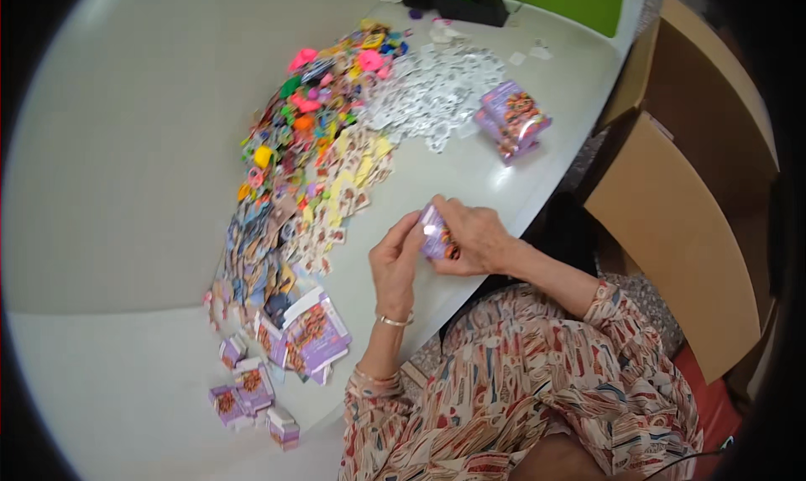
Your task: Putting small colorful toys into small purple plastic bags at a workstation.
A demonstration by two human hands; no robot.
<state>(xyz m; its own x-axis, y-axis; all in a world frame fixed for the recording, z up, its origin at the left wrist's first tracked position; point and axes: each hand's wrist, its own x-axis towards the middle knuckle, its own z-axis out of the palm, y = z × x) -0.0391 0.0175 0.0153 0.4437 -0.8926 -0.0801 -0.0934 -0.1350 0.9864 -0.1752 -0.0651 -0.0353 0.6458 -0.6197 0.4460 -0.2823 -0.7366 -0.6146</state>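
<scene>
Between my two hands, above the table near its front edge, is a small purple printed box (435, 233). My left hand (393, 258) grips its left side with fingers and thumb. Around its right side wrap the fingers of my right hand (477, 239), which partly cover it. Flat purple cartons (315, 334) lie left of my left forearm, overlapping each other. Farther off to the right, a small stack of glossy purple packs (514, 116) sits on the table.
A long pile of colourful small trinkets (306, 103) curves along the left, with white packets (432, 91) and printed cards (344, 187) beside it. Small purple boxes (252, 384) stand at the lower left. An open cardboard box (672, 221) is right of the table edge; a dark tape dispenser (470, 9) sits at the back.
</scene>
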